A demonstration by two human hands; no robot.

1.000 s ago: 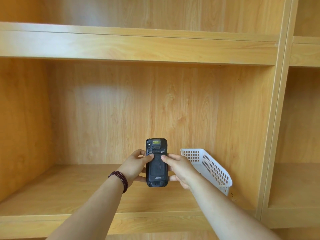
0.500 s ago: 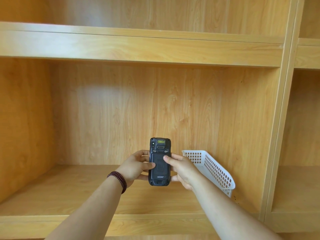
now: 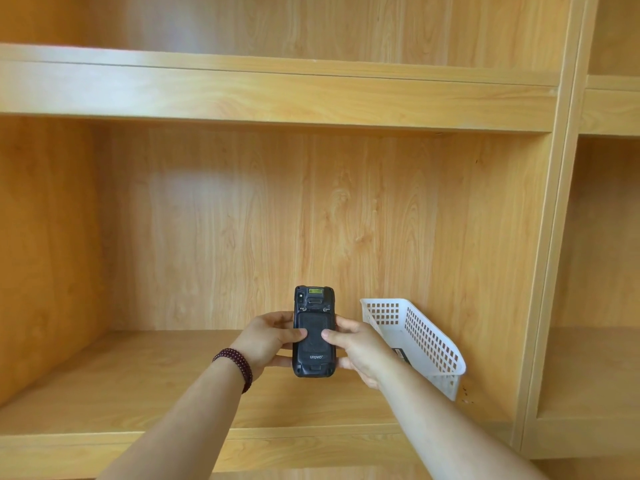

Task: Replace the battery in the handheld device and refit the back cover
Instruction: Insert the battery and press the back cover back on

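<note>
Item: black rubber-edged handheld device, upright, back face toward the camera, held above the light wooden shelf just left of a white perforated plastic basket. Left hand: fingers wrapped round the left edge, thumb pressing the dark back cover. Right hand: the same hold on the right edge, thumb on the cover. Cover appears seated; whether it is coming off or going on cannot be told. Handling note: likely best to keep the 2 thumbs level and push evenly, bracing the body with the fingers behind.
</note>
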